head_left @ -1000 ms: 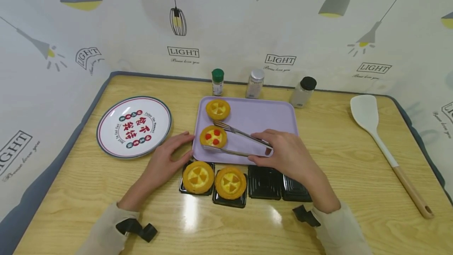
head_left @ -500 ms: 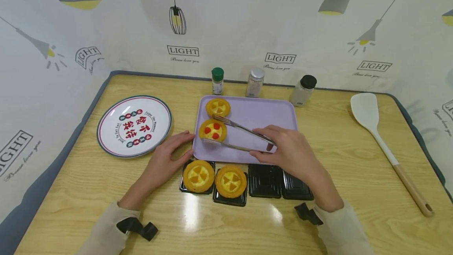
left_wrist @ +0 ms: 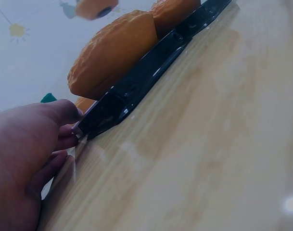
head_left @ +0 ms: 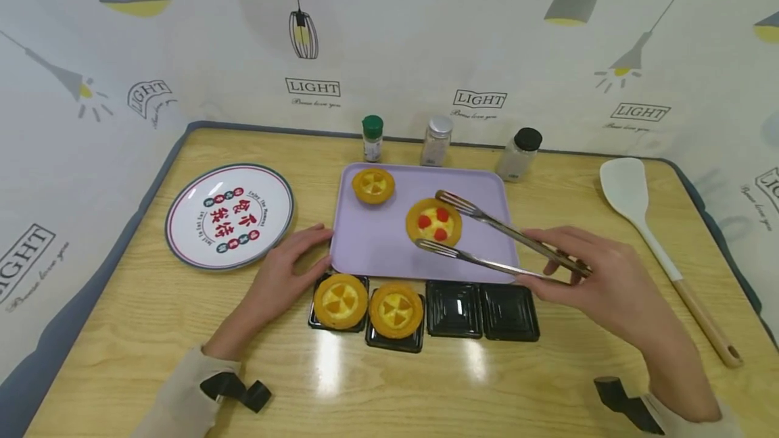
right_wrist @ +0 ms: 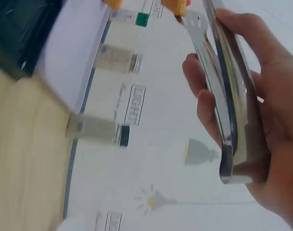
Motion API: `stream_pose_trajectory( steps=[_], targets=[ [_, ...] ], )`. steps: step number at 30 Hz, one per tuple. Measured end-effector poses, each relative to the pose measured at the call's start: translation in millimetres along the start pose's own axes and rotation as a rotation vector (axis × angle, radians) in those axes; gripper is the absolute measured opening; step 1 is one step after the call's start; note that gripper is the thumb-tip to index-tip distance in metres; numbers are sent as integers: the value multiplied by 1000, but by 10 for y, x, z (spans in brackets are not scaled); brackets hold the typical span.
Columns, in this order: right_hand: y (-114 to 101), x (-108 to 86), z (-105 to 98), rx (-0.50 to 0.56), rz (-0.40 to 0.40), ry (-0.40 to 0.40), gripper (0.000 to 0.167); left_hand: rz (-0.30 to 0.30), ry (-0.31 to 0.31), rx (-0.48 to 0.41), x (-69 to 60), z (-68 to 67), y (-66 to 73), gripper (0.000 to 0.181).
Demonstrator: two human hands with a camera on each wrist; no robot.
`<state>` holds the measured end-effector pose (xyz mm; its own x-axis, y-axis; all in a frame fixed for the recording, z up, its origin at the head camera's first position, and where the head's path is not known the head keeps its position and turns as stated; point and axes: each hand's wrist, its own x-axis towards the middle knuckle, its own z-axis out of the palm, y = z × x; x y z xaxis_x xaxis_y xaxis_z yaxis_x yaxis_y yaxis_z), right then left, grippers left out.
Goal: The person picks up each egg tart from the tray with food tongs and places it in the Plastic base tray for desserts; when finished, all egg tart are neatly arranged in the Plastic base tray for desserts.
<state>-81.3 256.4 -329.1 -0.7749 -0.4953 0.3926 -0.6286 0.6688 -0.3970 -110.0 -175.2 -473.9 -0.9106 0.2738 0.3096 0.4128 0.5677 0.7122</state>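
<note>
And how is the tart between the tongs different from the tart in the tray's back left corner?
The gripped tart has red pieces on top; the corner tart has orange wedges. The tongs hold the gripped tart, while the corner tart rests on the tray. Both have a round golden crust and pale yellow filling.

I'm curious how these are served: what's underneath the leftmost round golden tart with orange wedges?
A square black plastic tray lies under the tart, parts of its edge showing. The tray's middle is covered, so I can't see that.
</note>
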Motion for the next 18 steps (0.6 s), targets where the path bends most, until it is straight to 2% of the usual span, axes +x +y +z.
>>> stream_pose_trajectory(
  steps=[5,9,18],
  targets=[
    [47,-316,-89,73,65,-82,63,-6,-5,-4,2,-5,7,42],
    [94,-507,-51,129,78,-129,62,-15,-8,-8,-1,-10,12,42],
    [189,-735,87,219,52,-159,63,-13,-10,-4,-2,0,-5,42]
  ],
)
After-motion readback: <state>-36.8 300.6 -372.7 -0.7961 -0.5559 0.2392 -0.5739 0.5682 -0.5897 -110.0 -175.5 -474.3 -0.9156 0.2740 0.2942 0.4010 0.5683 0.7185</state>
